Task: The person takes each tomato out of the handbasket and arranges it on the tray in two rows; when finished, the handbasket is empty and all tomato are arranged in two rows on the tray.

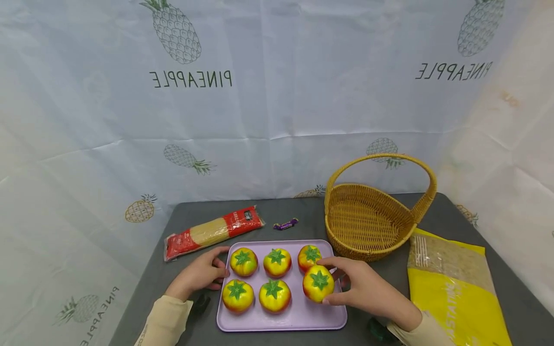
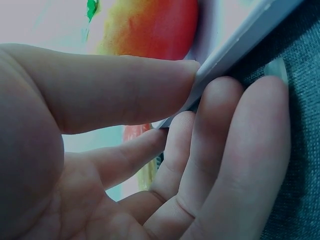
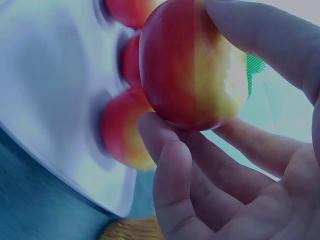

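Note:
My left hand (image 1: pixel 203 270) grips the left edge of a lilac tray (image 1: pixel 318 317). In the left wrist view its thumb (image 2: pixel 150 90) lies on the rim, with the other fingers curled along the outside. My right hand (image 1: pixel 361 287) holds a round red-and-yellow fruit (image 1: pixel 318 283) with a green star-shaped leaf top, thumb on one side and fingers on the other. The right wrist view shows this fruit (image 3: pixel 187 70) raised off the tray. Behind it, a similar fruit (image 1: pixel 309 257) sits at the tray's back right. Several more, including one at front left (image 1: pixel 237 296), stand in two rows.
A wicker basket (image 1: pixel 368 221) with a tall handle stands behind the tray on the right. Right of it lies a yellow bag (image 1: pixel 454 293). A red-ended noodle packet (image 1: pixel 212 232) and a purple-wrapped candy (image 1: pixel 285 224) lie at the back. A pineapple-print cloth (image 1: pixel 277 105) hangs behind.

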`<state>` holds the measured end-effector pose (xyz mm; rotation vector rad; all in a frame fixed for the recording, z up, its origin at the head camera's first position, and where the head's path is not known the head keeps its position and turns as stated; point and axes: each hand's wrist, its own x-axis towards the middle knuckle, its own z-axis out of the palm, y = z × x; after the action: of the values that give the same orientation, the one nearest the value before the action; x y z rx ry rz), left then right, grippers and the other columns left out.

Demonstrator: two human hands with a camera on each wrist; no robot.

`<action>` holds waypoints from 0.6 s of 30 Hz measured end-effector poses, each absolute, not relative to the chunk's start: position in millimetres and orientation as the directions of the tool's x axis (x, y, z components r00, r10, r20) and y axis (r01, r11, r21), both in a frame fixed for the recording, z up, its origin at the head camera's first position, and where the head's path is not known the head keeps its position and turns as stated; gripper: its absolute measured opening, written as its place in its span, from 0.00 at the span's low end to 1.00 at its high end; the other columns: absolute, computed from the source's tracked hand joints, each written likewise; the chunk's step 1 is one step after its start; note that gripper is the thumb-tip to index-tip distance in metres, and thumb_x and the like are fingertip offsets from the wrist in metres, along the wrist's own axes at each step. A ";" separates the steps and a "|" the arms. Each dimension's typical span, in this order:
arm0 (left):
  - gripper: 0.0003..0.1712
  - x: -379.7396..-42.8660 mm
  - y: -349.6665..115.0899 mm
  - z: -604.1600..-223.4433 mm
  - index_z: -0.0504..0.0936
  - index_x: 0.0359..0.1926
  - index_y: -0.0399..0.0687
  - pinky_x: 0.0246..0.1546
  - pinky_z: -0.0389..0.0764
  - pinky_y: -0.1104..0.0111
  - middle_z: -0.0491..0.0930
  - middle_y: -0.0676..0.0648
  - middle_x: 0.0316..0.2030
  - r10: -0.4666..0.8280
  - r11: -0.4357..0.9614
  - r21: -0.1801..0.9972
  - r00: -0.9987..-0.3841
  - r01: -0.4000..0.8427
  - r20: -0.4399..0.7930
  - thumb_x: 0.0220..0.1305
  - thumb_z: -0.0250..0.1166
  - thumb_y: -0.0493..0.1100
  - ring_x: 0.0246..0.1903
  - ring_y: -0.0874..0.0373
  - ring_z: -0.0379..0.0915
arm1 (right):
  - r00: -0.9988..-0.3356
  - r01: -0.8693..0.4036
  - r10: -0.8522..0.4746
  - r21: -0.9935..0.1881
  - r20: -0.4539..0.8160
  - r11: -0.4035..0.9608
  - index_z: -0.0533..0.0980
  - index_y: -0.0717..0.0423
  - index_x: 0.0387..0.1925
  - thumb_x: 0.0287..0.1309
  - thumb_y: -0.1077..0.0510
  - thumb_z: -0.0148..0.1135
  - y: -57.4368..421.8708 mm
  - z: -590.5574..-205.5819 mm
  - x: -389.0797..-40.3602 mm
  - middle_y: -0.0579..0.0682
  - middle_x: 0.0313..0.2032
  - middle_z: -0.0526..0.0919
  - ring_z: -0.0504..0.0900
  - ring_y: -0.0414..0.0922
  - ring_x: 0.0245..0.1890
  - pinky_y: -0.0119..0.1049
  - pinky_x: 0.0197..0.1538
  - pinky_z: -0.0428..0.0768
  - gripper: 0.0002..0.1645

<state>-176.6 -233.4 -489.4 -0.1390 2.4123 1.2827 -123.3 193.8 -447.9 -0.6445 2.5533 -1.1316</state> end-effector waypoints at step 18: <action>0.38 -176.1 -232.2 -489.5 0.72 0.77 0.50 0.33 0.91 0.60 0.78 0.42 0.41 0.092 0.578 0.770 -0.916 -0.270 -0.390 0.67 0.70 0.35 0.33 0.50 0.79 | -0.853 -0.245 -0.504 -0.746 -0.138 0.620 0.79 0.46 0.67 0.52 0.40 0.85 187.5 -472.8 -120.4 0.40 0.53 0.86 0.82 0.36 0.45 0.32 0.48 0.87 0.43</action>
<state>-176.1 -232.2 -489.5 -0.1441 2.4230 1.2772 -120.4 187.5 -472.8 -0.6021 2.5121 -1.0834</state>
